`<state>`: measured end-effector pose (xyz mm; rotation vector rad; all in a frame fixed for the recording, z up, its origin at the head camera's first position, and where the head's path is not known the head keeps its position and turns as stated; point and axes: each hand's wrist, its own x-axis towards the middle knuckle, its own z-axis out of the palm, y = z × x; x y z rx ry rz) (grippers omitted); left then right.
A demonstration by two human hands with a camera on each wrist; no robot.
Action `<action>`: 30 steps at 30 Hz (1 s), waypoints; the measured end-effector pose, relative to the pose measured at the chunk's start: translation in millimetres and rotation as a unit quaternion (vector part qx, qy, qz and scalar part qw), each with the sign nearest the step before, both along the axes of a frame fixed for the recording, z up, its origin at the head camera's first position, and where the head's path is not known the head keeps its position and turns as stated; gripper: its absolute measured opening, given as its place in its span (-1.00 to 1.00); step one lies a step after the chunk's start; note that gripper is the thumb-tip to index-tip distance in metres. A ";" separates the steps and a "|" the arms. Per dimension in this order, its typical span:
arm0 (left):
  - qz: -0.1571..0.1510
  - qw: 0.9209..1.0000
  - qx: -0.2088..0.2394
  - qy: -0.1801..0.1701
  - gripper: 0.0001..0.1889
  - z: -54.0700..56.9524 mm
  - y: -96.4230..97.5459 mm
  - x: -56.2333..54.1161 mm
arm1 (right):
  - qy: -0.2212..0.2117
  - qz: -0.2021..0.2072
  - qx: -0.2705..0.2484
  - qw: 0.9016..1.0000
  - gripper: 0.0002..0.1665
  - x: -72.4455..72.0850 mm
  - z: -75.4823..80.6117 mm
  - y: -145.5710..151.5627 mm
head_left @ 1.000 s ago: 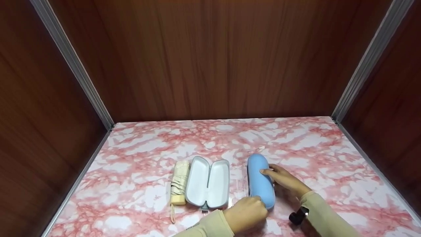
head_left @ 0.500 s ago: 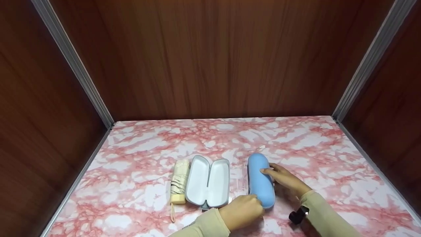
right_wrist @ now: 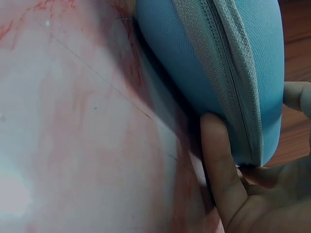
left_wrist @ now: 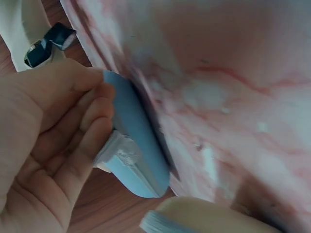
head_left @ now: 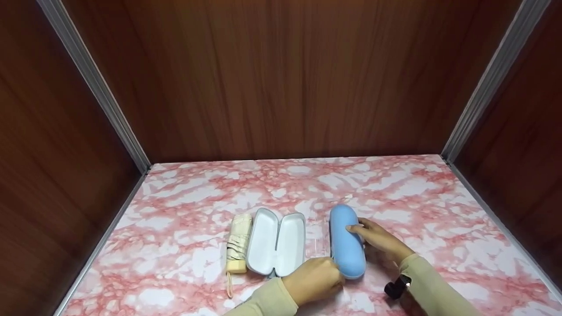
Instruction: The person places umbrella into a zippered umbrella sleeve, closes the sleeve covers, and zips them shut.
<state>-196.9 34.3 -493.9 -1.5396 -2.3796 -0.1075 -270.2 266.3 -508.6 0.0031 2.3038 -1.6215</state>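
A blue zippered glasses case [head_left: 348, 245] lies lengthwise on the table, right of centre. My right hand [head_left: 381, 239] holds it from the right, thumb on top and fingers at the far side; in the right wrist view those fingers press along its grey zipper [right_wrist: 233, 63]. At the case's near left end is my left hand [head_left: 315, 278], its fingers curled. The left wrist view has thumb and fingertips pinched together beside the case's edge, apparently on the zipper pull, which they hide. Some crumpled grey zipper tape [left_wrist: 121, 148] shows just below these fingertips.
Left of the blue case stands an open grey glasses case [head_left: 291, 245] with a pale lining. A folded cream umbrella [head_left: 238, 241] with a yellow handle and wrist loop lies against its left side. Brown wood panels [head_left: 281, 79] enclose the pink marbled table [head_left: 298, 184].
My left hand has slid left, from over the blue case's near end to its left edge, uncovering that end. The right hand and the case have stayed put.
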 end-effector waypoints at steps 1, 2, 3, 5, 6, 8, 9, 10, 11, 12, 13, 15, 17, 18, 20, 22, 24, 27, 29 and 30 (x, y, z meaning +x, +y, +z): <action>-0.001 1.000 0.003 -0.001 -0.85 -0.6 -0.4 -0.5 | 0.000 0.000 -0.001 1.000 0.00 0.0 -0.3 -0.1; -0.002 1.000 0.005 -0.001 -0.85 -1.1 -0.6 -1.0 | -0.001 -0.003 -0.003 1.000 -0.01 0.2 -0.2 -0.4; -0.003 1.000 0.004 -0.003 -0.83 -1.2 -0.5 -1.4 | -0.002 -0.003 -0.004 1.000 -0.01 0.2 -0.4 -0.3; -0.005 1.000 0.001 -0.012 -0.83 -0.9 -0.2 -2.1 | -0.004 -0.004 -0.006 1.000 -0.02 0.5 -0.3 0.1; -0.006 1.000 0.000 -0.018 -0.84 -0.7 0.0 -2.4 | -0.006 -0.008 -0.009 1.000 -0.02 0.5 -0.3 0.1; -0.005 1.000 0.000 -0.030 -0.87 -0.2 0.4 -3.3 | -0.008 -0.008 -0.012 1.000 -0.02 0.9 0.2 0.3; -0.004 0.999 0.002 -0.036 -0.87 -0.3 0.2 -3.7 | -0.008 -0.007 -0.013 1.000 -0.01 0.9 0.2 0.4; -0.002 0.999 0.006 -0.041 -0.89 -0.4 0.0 -4.2 | -0.008 -0.007 -0.013 1.000 -0.01 0.9 0.2 0.3; -0.001 0.999 0.014 -0.046 -0.92 -0.7 -0.2 -4.7 | -0.009 -0.005 -0.015 1.000 -0.01 1.0 0.2 0.2; 0.001 0.999 0.022 -0.050 -0.93 -1.0 -0.4 -5.4 | -0.009 -0.006 -0.015 1.000 0.00 1.0 0.1 0.0; 0.003 0.998 0.030 -0.054 -0.94 -1.3 -0.8 -5.8 | -0.009 -0.003 -0.015 1.000 0.00 1.3 0.3 0.0; 0.005 0.997 0.046 -0.062 -0.95 -2.1 -1.5 -7.0 | -0.010 -0.005 -0.013 1.000 0.00 1.2 0.1 -0.2; 0.005 0.996 0.059 -0.072 -0.95 -2.6 -1.6 -7.9 | -0.010 -0.004 -0.012 1.000 0.00 1.4 0.1 -0.2; 0.005 0.995 0.061 -0.076 -0.95 -3.0 -1.6 -8.3 | -0.010 -0.005 -0.010 1.000 0.01 1.5 0.1 -0.2; 0.007 0.995 0.062 -0.083 -0.95 -3.5 -1.5 -9.0 | -0.012 -0.006 -0.011 1.000 0.01 1.4 0.1 -0.2; 0.009 0.994 0.066 -0.091 -0.95 -3.9 -1.8 -9.2 | -0.014 -0.002 -0.014 1.000 0.02 1.2 0.4 0.0; 0.017 0.993 0.069 -0.095 -0.94 -4.7 -2.6 -9.4 | -0.015 -0.001 -0.013 1.000 0.02 1.1 0.8 0.2; 0.033 0.991 0.082 -0.104 -0.90 -5.2 -4.1 -9.5 | -0.013 0.003 -0.011 1.000 0.03 1.0 1.0 0.3; 0.043 0.990 0.086 -0.106 -0.88 -5.6 -4.7 -9.9 | -0.009 0.006 -0.011 1.000 0.03 1.1 1.0 -0.1; 0.045 0.989 0.088 -0.109 -0.88 -5.5 -4.8 -10.1 | -0.007 0.007 -0.011 1.000 0.03 1.3 0.9 -0.3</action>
